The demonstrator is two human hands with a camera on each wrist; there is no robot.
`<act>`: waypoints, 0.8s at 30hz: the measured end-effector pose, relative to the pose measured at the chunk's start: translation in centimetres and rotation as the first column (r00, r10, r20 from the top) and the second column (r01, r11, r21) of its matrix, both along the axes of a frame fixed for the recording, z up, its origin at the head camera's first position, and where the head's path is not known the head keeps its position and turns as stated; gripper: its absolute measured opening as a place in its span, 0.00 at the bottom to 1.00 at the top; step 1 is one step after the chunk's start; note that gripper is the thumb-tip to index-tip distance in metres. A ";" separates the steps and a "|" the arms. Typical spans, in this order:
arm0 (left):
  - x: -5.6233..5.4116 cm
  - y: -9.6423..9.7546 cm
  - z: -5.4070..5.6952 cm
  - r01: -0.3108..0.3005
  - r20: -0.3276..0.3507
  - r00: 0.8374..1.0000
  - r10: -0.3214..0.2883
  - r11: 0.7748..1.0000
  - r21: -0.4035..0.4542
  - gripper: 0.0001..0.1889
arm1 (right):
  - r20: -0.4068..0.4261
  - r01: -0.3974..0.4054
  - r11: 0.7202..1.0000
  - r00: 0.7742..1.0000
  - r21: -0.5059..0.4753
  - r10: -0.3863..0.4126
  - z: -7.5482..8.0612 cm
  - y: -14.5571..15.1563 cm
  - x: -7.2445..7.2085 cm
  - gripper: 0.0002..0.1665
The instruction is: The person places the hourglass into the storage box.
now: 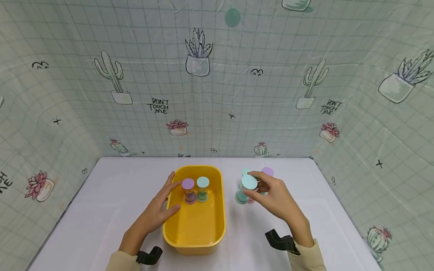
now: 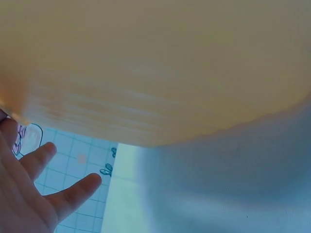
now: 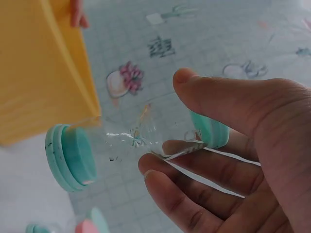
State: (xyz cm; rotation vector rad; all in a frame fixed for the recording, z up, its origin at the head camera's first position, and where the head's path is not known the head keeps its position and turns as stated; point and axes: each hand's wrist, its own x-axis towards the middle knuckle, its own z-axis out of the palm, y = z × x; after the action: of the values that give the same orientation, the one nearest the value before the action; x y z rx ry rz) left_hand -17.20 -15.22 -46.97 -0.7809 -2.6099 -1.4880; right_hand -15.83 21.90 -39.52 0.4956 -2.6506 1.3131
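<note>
In the head view my right hand (image 1: 274, 194) holds a sand timer with teal end caps (image 1: 249, 182) just right of the yellow bin (image 1: 194, 242). In the right wrist view its clear glass body (image 3: 131, 138) lies across my fingers, thumb near one teal cap (image 3: 214, 130). My left hand (image 1: 156, 210) rests at the bin's left rim, fingers spread; two fingers (image 2: 73, 196) stretch clear of the wall in the left wrist view. Inside the bin, a purple sand timer (image 1: 188, 184) and a teal-capped one (image 1: 202, 182) stand upright side by side.
Behind my right hand stand several more sand timers, partly hidden, among them one with a purple cap (image 1: 268, 171) and a teal one (image 1: 246, 171). All stand on a white table (image 1: 125, 184), with a patterned cloth (image 1: 230, 94) hanging behind and at both sides.
</note>
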 end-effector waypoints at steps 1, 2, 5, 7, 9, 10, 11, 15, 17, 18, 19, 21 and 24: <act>0.0 0.0 -0.1 0.001 -0.001 1.000 -0.001 1.000 0.004 0.33 | -0.003 -0.012 1.000 1.000 -0.009 0.012 0.4 -0.4 -0.1 0.30; 0.0 0.0 -0.2 0.002 0.001 1.000 -0.002 1.000 0.007 0.33 | -0.005 -0.029 0.999 1.000 -0.018 0.029 0.7 -0.9 -0.3 0.30; -0.1 -0.1 -0.4 0.004 0.013 1.000 -0.004 1.000 0.016 0.33 | 0.004 -0.097 0.994 0.995 -0.045 0.097 1.7 -2.2 -0.6 0.28; -0.1 -0.1 -0.6 0.003 0.018 1.000 -0.003 1.000 0.019 0.34 | 0.018 -0.148 0.987 0.989 -0.056 0.150 2.3 -3.0 -0.7 0.27; -0.2 -0.1 -0.6 0.003 0.025 1.000 -0.003 1.000 0.024 0.35 | 0.023 -0.201 0.978 0.979 -0.049 0.202 2.8 -3.9 -0.9 0.27; -0.2 -0.1 -0.6 0.003 0.028 1.000 -0.004 1.000 0.026 0.35 | 0.023 -0.226 0.973 0.974 -0.040 0.227 3.1 -4.3 -1.0 0.27; -0.2 0.0 -0.6 0.002 0.031 1.000 -0.003 1.000 0.029 0.35 | 0.024 -0.251 0.968 0.967 -0.030 0.252 3.3 -4.7 -1.2 0.26; -0.2 0.0 -0.6 0.008 0.026 1.000 -0.009 0.999 0.040 0.35 | 0.045 -0.343 0.939 0.939 0.023 0.342 4.2 -6.4 -1.9 0.25; -0.3 0.0 -0.6 0.014 0.021 1.000 -0.014 0.999 0.036 0.35 | 0.073 -0.376 0.925 0.925 0.048 0.372 4.4 -7.1 -2.4 0.24; -0.3 0.0 -0.6 0.017 0.020 1.000 -0.018 0.999 0.031 0.35 | 0.090 -0.390 0.919 0.919 0.061 0.384 4.5 -7.5 -2.6 0.25; -0.3 0.0 -0.5 0.020 0.024 1.000 -0.020 1.000 0.023 0.35 | 0.107 -0.403 0.912 0.913 0.073 0.394 4.6 -7.8 -2.8 0.25; -0.3 -0.1 -0.2 0.032 0.043 0.999 -0.032 0.999 0.005 0.35 | 0.135 -0.430 0.898 0.899 0.095 0.416 4.6 -8.5 -3.3 0.24; -0.4 -0.5 0.4 0.055 0.086 0.995 -0.052 0.998 -0.024 0.37 | 0.160 -0.471 0.872 0.879 0.134 0.450 4.4 -9.5 -4.0 0.24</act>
State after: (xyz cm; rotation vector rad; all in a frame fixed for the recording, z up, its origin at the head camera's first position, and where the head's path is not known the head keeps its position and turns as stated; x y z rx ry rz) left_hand -17.55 -15.71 -46.55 -0.8135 -2.6958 -1.5373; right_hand -19.85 12.40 -35.07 1.1729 -2.8731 1.2609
